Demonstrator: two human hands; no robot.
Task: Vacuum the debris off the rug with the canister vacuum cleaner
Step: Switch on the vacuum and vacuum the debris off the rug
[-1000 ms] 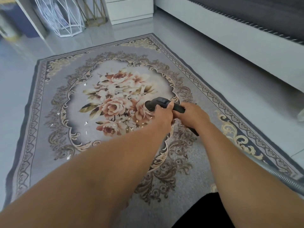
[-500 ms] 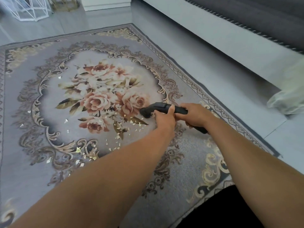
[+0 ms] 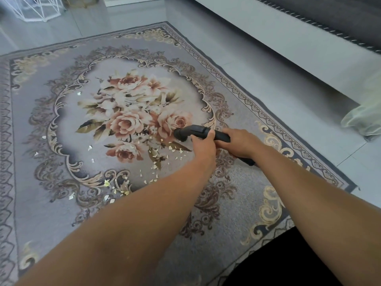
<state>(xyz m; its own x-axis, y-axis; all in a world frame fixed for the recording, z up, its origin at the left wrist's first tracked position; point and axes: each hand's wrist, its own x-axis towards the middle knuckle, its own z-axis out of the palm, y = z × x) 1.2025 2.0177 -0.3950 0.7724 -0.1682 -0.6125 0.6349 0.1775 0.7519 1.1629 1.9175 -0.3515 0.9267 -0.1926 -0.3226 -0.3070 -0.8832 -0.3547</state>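
Note:
A grey rug (image 3: 61, 213) with a rose bouquet in its middle covers the floor. Several pale scraps of debris (image 3: 156, 159) lie scattered over its lower centre and left. The black vacuum nozzle (image 3: 190, 132) points left and down over the rug, its open mouth just above the scraps at the bouquet's right edge. My left hand (image 3: 203, 143) grips the nozzle near its front. Just behind it, my right hand (image 3: 240, 142) holds the rear of the black handle. The canister and hose are out of view.
A white sofa base (image 3: 278, 42) with a dark cushion runs along the right. A pale sheer fabric (image 3: 365, 118) lies on the floor by it. A white wire frame (image 3: 35, 9) stands at the far left on grey tiles.
The view has swung right and down, revealing more debris. The nozzle has dropped from the bouquet's centre to its right edge, and the silver hose has left the view.

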